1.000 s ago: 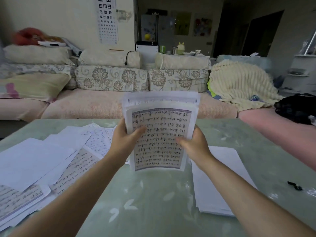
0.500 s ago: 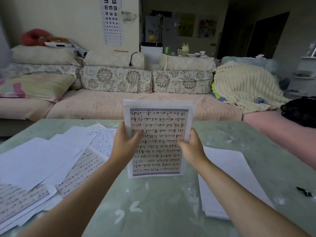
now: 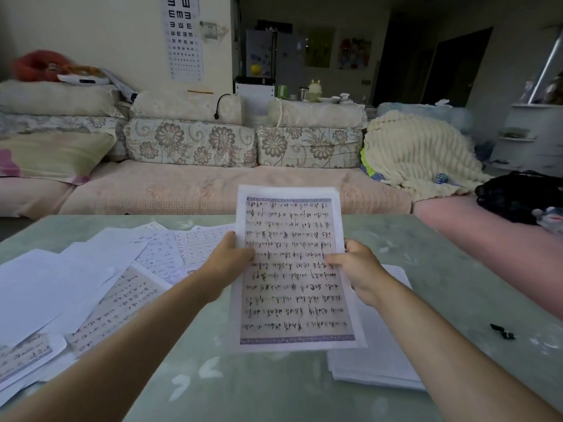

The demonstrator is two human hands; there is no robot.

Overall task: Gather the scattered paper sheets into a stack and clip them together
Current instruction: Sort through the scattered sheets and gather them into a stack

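Holding white handwritten paper sheets point(image 3: 292, 300) above pale green desk point(image 3: 259, 391), pinched at mid-edges in the grip of left hand point(image 3: 227, 263) and right hand point(image 3: 358, 269). Might fan out or slip if loosened; could land askew on neat white stack point(image 3: 380, 367).

This is a home living room: a long pink sofa point(image 3: 213, 190) with floral cushions point(image 3: 190, 141) runs behind the green counter point(image 3: 274, 391), and a cream knitted blanket point(image 3: 417, 147) is heaped at its end. An eye chart point(image 3: 182, 38) hangs on the wall, and a fridge point(image 3: 262, 53) stands beyond.
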